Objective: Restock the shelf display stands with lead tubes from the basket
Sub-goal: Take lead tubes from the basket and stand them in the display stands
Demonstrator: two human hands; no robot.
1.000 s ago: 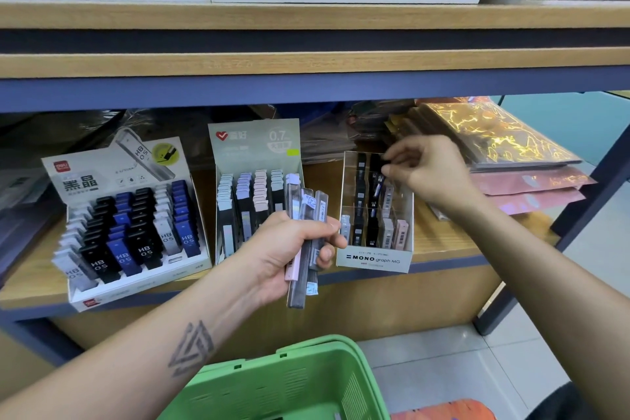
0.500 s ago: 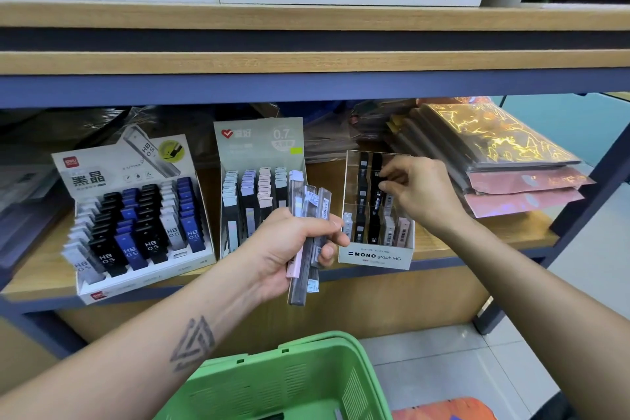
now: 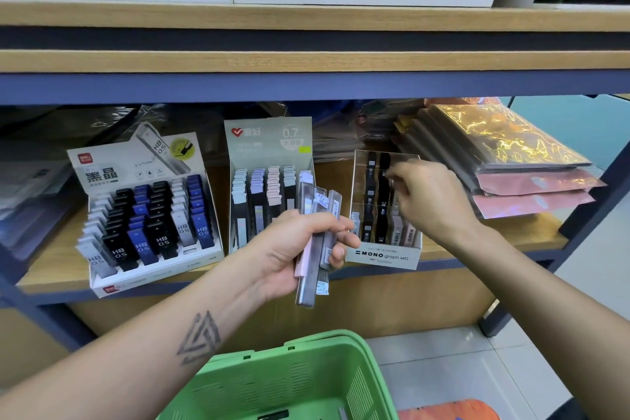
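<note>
The left hand [image 3: 293,249] grips a bundle of about four lead tubes [image 3: 315,242], upright, above the green basket [image 3: 289,382]. The right hand [image 3: 426,201] has sunk lower into the clear MONO stand [image 3: 385,208] than a second ago, fingertips pinched at a black tube [image 3: 383,181] in its back row. Three stands sit on the shelf [image 3: 47,269]: MONO, the 0.7 stand [image 3: 269,160] and the HB stand [image 3: 143,208].

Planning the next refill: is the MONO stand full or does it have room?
Room left: the MONO stand shows bare clear slots in its upper left, tubes elsewhere.
</note>
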